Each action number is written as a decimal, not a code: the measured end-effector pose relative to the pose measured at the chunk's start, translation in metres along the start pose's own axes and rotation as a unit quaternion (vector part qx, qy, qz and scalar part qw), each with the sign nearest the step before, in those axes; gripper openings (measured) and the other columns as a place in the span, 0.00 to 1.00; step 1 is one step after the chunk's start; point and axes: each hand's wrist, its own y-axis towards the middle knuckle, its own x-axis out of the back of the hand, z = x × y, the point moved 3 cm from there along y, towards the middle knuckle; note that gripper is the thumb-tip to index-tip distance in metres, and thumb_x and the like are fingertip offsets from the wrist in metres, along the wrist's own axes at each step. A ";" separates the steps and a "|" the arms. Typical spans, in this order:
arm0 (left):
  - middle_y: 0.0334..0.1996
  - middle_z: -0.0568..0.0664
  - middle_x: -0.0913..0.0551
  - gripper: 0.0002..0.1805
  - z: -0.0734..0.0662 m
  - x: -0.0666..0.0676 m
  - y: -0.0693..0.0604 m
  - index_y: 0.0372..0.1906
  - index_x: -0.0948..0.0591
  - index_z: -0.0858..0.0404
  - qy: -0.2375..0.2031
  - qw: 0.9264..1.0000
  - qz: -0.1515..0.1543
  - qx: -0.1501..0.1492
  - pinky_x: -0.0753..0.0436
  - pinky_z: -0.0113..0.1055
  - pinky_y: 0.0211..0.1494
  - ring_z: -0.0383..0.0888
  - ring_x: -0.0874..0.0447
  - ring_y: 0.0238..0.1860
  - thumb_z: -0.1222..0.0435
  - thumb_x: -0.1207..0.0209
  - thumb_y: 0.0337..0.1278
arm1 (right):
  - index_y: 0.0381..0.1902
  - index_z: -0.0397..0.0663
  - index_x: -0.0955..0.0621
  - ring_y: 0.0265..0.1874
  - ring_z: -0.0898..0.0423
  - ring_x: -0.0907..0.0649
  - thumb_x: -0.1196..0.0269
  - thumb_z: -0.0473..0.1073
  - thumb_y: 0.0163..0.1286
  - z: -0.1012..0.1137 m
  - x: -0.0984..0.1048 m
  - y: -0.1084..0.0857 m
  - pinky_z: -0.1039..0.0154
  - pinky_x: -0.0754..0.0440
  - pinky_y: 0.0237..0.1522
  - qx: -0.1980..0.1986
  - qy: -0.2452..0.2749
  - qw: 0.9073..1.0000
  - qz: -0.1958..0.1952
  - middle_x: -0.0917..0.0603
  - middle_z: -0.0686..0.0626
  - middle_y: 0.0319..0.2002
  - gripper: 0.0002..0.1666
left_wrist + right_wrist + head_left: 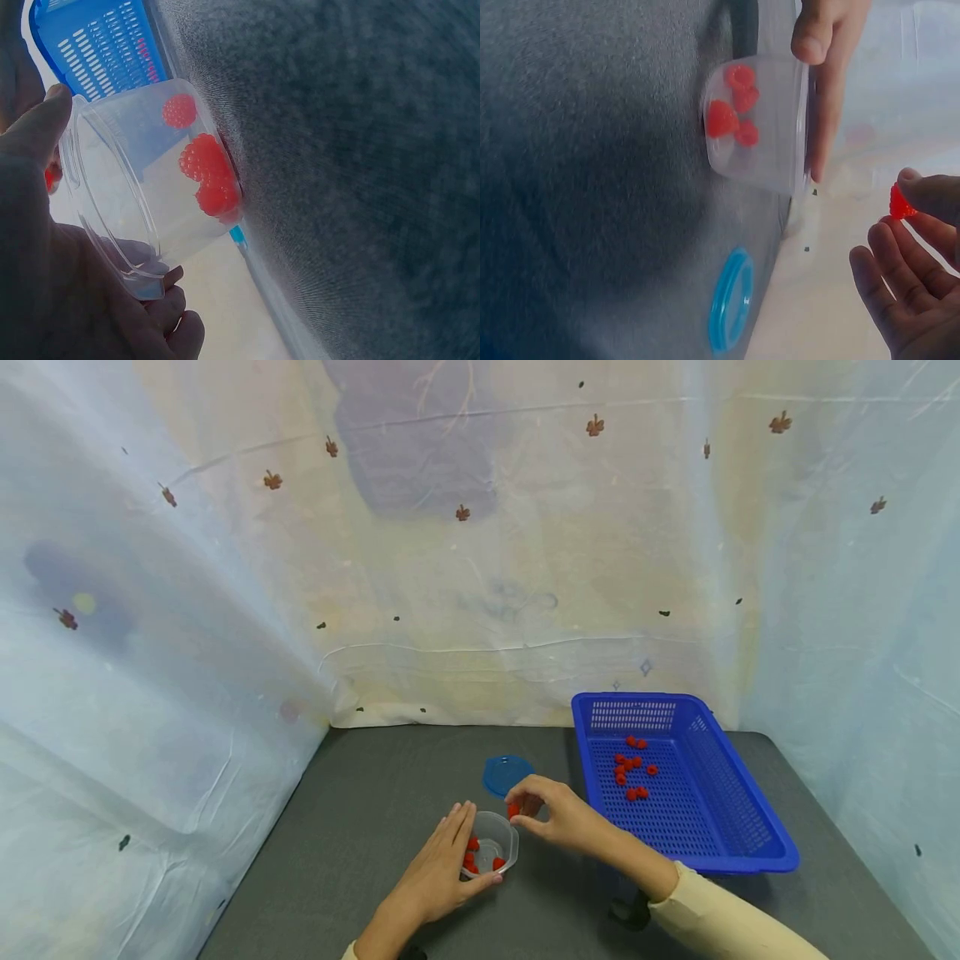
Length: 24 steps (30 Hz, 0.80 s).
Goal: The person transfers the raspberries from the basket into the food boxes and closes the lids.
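Pinching a raspberry [513, 811] with the right hand [552, 811] near a clear plastic tub [490, 852]. Steadying the tub with the left hand [438, 870], fingers straight, presumably against slipping.

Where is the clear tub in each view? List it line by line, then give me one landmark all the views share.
Head: the clear tub is at lower middle.
Left wrist: left of centre, rim facing left.
Right wrist: upper middle, rim facing right.
Shared landmark: the red berries inside it.
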 end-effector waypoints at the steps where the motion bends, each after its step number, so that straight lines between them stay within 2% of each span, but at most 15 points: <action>1: 0.87 0.57 0.48 0.61 0.000 0.000 0.000 0.89 0.51 0.61 0.000 1.000 0.000 0.000 0.45 0.60 0.86 0.57 0.54 0.87 0.31 0.38 0.67 | 0.56 0.45 0.17 0.41 0.65 0.16 0.26 0.37 0.73 0.001 -0.002 0.001 0.61 0.11 0.46 -0.002 0.002 1.000 0.004 0.13 0.51 0.46 0.17; 5: 0.88 0.57 0.49 0.62 0.000 -0.001 0.000 0.89 0.51 0.62 0.000 1.000 0.007 0.003 0.45 0.59 0.86 0.56 0.55 0.88 0.31 0.38 0.67 | 0.56 0.44 0.17 0.41 0.64 0.17 0.27 0.37 0.73 0.002 -0.010 0.004 0.60 0.11 0.46 -0.004 0.005 1.000 0.017 0.14 0.50 0.45 0.17; 13: 0.88 0.57 0.50 0.61 0.000 -0.001 0.002 0.89 0.51 0.61 -0.006 1.000 0.007 0.004 0.46 0.60 0.86 0.57 0.55 0.88 0.32 0.37 0.67 | 0.56 0.42 0.16 0.41 0.58 0.15 0.27 0.38 0.74 0.006 -0.020 0.009 0.60 0.11 0.47 -0.011 0.008 0.999 0.034 0.14 0.50 0.45 0.16; 19: 0.88 0.57 0.50 0.61 0.000 0.001 0.002 0.89 0.52 0.60 -0.005 1.000 0.007 0.006 0.44 0.61 0.86 0.56 0.55 0.88 0.33 0.36 0.67 | 0.58 0.44 0.16 0.43 0.63 0.16 0.29 0.41 0.76 0.006 -0.021 0.012 0.59 0.11 0.51 -0.026 0.012 0.999 0.042 0.13 0.49 0.46 0.16; 24: 0.88 0.57 0.50 0.62 -0.001 0.003 0.002 0.89 0.52 0.61 -0.004 1.000 0.011 0.008 0.44 0.60 0.86 0.57 0.55 0.88 0.32 0.37 0.67 | 0.57 0.46 0.15 0.44 0.66 0.17 0.29 0.42 0.76 0.006 -0.017 0.010 0.61 0.12 0.51 -0.025 0.012 0.999 0.031 0.13 0.48 0.47 0.15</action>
